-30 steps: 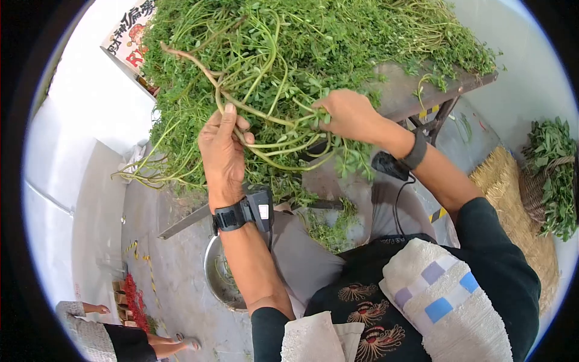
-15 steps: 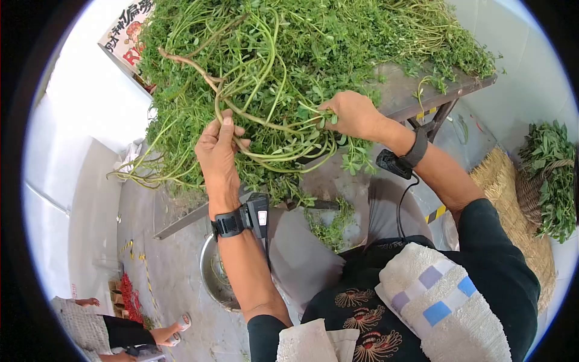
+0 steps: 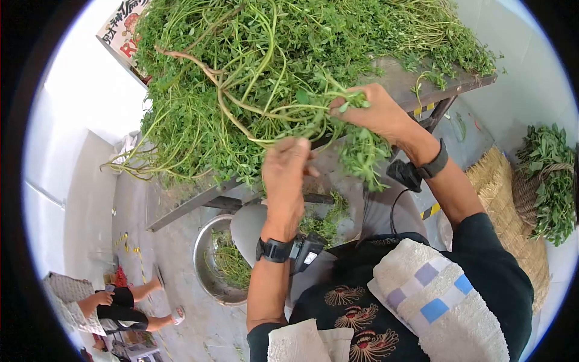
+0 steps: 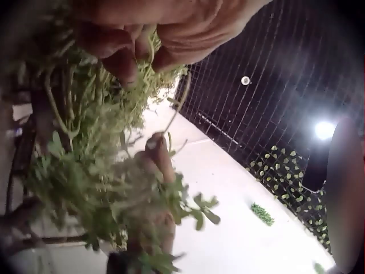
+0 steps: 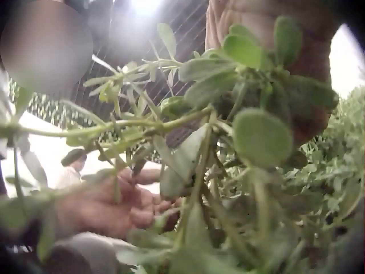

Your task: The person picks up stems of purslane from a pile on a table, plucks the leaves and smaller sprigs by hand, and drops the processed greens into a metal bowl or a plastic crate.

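The hands are working apart from each other at the front edge of a heaped pile [image 3: 325, 36] of greens. The right hand [image 3: 380, 114] is pinching the leafy end of a long, branching stem [image 3: 234, 116], with leaves hanging below its fingers. The left hand [image 3: 286, 175] is bending its fingers just beside the stem's lower branch; it is blurring, and I cannot tell whether it is gripping. The stem is stretching across the front of the pile, its thick, reddish end pointing to the far left.

The pile is covering most of the surface [image 3: 405, 89], and some sprigs are trailing over its edge. On the floor [image 3: 175, 241], a metal bowl [image 3: 202, 274] is holding loose greens [image 3: 232, 265]. To the right, a basket [image 3: 526, 199] of leaves is standing beside a straw mat [image 3: 500, 211]. At lower left, another person [image 3: 75, 301] is showing.
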A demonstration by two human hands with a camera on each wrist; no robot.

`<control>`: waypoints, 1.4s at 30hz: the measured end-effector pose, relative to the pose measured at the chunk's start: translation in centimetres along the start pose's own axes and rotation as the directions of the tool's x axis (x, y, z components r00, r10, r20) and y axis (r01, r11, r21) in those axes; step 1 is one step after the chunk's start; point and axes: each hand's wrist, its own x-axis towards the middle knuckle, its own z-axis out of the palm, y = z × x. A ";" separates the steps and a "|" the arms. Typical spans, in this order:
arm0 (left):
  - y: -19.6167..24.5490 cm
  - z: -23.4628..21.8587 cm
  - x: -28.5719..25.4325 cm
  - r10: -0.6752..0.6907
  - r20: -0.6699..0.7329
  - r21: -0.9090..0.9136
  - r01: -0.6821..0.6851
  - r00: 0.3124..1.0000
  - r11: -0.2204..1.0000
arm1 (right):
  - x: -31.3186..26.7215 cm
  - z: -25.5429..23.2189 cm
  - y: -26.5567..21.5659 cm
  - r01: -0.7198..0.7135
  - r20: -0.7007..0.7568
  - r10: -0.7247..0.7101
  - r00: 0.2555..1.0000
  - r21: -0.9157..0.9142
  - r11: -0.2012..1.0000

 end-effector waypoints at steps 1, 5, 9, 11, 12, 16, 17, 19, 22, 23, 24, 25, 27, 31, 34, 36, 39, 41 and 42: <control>0.3 -0.2 0.3 0.073 -0.052 -0.035 -0.075 0.996 0.997 | -1.1 -0.1 -1.1 -0.028 -0.016 0.031 0.999 0.128 0.991; 1.5 -0.8 -0.3 -0.110 0.147 -0.052 0.119 0.983 0.992 | -3.0 0.6 -0.7 -0.131 0.165 0.091 0.982 0.253 0.958; 0.6 0.0 0.0 0.022 0.163 -0.004 -0.022 0.986 1.000 | -3.4 1.7 0.9 0.030 0.198 -0.017 0.980 -0.066 0.997; -0.1 -0.9 -0.2 0.000 0.191 0.127 -0.025 0.982 0.992 | -3.7 2.1 1.2 0.056 0.218 -0.039 0.975 -0.073 0.996; -0.2 -1.0 -0.6 0.057 0.221 0.120 -0.086 0.974 0.989 | -4.0 2.8 1.8 0.066 0.225 -0.044 0.973 -0.093 0.994; -1.0 -1.2 -1.5 0.102 0.255 0.191 -0.154 0.962 0.969 | -4.5 3.5 2.4 0.170 0.224 -0.138 0.965 -0.131 0.977; -0.8 -1.5 -1.7 0.152 0.262 0.220 -0.212 0.953 0.952 | -4.3 3.6 2.8 0.146 0.238 -0.109 0.965 -0.144 0.979; -0.5 -1.9 -2.0 0.522 0.266 0.484 -0.581 0.810 0.655 | -4.5 4.1 1.5 0.093 0.233 -0.046 0.971 -0.194 0.977; 0.3 -2.5 -3.4 0.750 0.272 0.580 -0.725 0.603 0.372 | -5.3 4.8 2.9 0.146 0.104 -0.119 0.987 -0.304 0.942; 0.2 -2.6 -3.8 0.745 0.333 0.601 -0.739 0.578 0.304 | -5.0 5.0 3.6 0.190 -0.021 -0.213 0.977 -0.378 0.906; 0.0 -2.4 -4.1 0.746 0.326 0.610 -0.732 0.581 0.304 | -4.2 4.8 3.9 0.196 -0.010 -0.215 0.976 -0.374 0.906; 0.4 -2.4 -4.8 0.794 0.358 0.538 -0.804 0.491 0.255 | -3.4 5.1 3.3 0.094 -0.040 -0.107 0.993 -0.248 0.964; 1.4 -3.2 -5.7 0.820 0.405 0.470 -0.861 0.406 0.194 | -3.0 5.4 1.5 -0.106 -0.215 0.053 0.975 -0.243 0.964; 2.6 -11.7 -6.2 0.763 0.326 0.820 -0.568 0.559 0.065 | -2.6 1.5 3.6 -0.092 -0.135 0.132 0.982 0.269 0.959; 1.9 -19.2 -5.5 0.583 -0.257 0.939 0.058 0.771 0.338 | -3.8 1.0 3.4 -0.150 -0.037 0.199 0.979 0.523 0.839; -1.7 -26.6 -4.1 0.775 -0.106 0.994 0.080 0.623 0.071 | -6.3 2.2 0.6 0.336 -0.167 -0.298 0.940 0.283 0.899; 2.1 -22.8 -4.6 0.666 -0.304 0.925 0.043 0.681 0.378 | -6.0 -1.9 5.0 0.062 -0.212 0.047 0.976 0.479 0.876; 4.2 -18.7 -5.0 0.598 -0.230 0.905 -0.057 0.768 0.421 | -6.5 -3.8 8.1 0.072 -0.081 -0.032 0.996 0.546 0.835; 4.4 -17.2 -4.6 0.582 -0.130 0.920 -0.121 0.803 0.374 | -6.6 -3.5 7.7 0.092 -0.020 -0.096 0.995 0.517 0.851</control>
